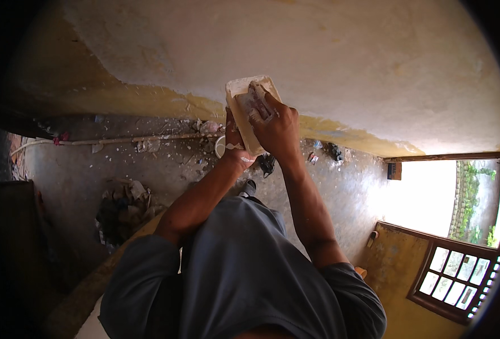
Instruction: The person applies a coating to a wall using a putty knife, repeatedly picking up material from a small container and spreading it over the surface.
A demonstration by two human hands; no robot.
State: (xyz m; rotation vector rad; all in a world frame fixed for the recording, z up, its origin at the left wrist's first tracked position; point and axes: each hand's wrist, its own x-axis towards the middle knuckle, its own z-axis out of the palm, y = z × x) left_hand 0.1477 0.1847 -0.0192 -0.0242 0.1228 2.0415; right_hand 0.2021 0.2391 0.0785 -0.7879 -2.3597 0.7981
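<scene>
Head view, clock positions read from the centre of the field. The largest element is a plastered wall point(318, 62), spanning 10 to 2 o'clock, pale and smooth over most of its face, with a yellowish band along its base. Beneath it lies a grey floor point(148, 192), speckled with white spots. The wearer's dark grey T-shirt point(233, 265) fills 6 o'clock. A bright doorway point(419, 189) opens at 3 o'clock; a brown-framed multi-pane window point(454, 277) stands at 4 o'clock. Between 8 and 9 o'clock sits a heap of crumpled rags or bags point(127, 209), their material indistinct. A long thin pole point(103, 140) lies near the wall's foot, between 9 and 10 o'clock.

At 12 o'clock, a pale rectangular tray point(246, 131) is held tilted, its inner face coated whitish. The left hand point(235, 138) is clamped on its left side and lower end. The right hand point(281, 121), at its right, is closed around a smeared flat spreader point(244, 104) lying over the tray's interior; whether the two touch cannot be told. Smaller still: a white bucket point(220, 148) at 10 o'clock, partly hidden by the left wrist, and a dark slipper point(250, 186) at 6 o'clock.
</scene>
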